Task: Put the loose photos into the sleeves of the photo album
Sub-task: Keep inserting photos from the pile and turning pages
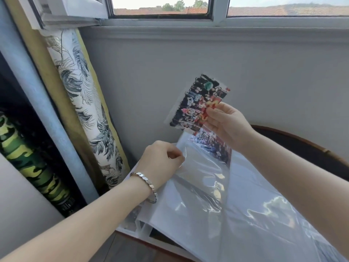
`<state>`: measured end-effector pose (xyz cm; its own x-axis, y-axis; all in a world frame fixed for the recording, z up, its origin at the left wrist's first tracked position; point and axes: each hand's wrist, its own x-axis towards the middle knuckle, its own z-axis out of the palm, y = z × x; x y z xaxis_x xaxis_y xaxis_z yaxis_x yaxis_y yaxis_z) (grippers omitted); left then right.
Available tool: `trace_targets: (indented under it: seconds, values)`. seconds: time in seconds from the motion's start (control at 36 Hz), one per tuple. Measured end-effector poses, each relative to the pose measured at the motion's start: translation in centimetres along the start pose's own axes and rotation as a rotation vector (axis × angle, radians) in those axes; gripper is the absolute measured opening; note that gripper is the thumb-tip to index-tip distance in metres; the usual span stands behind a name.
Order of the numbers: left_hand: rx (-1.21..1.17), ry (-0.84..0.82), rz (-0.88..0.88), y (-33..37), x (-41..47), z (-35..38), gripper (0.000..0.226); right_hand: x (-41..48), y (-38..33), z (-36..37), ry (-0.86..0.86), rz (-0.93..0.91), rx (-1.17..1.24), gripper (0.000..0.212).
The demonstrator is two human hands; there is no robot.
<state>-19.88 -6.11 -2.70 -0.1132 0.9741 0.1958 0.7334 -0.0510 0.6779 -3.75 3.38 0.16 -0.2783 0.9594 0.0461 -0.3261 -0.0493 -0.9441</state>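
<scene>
My right hand [224, 125] pinches a colourful group photo [198, 103] and holds it up above the album. The open photo album [245, 214] lies tilted on a round table, its pages white under glossy clear sleeves. My left hand [162, 161], with a silver bracelet on the wrist, pinches the top edge of a clear sleeve [200, 176] and lifts it open. Another photo [213, 144] sits in a sleeve at the page's top, just under the held photo.
A grey wall rises right behind the album, under a window [217, 8]. A leaf-patterned curtain [85, 103] and a camouflage-patterned roll [32, 163] stand at the left. The dark round table edge [302, 140] shows at the right.
</scene>
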Motion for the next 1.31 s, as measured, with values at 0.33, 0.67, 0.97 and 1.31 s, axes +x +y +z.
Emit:
trace_targets:
  seconds: [0.33, 0.67, 0.97, 1.31]
  values:
    - [-0.191, -0.039, -0.031, -1.0, -0.5, -0.8, 0.007, 2.0, 1.7, 2.2, -0.247, 0.134, -0.257, 0.013]
    - [-0.219, -0.003, -0.035, -1.2, -1.4, -0.8, 0.006, 3.8, 0.3, 2.6, -0.388, 0.215, -0.414, 0.015]
    - [-0.226, -0.002, -0.063, -1.5, -1.4, -0.9, 0.011, 4.1, 0.6, 1.6, -0.399, 0.205, -0.61, 0.017]
    - [-0.114, 0.057, -0.047, -1.4, -1.7, -0.8, 0.014, 4.7, -1.9, 4.3, -0.515, 0.092, -1.226, 0.023]
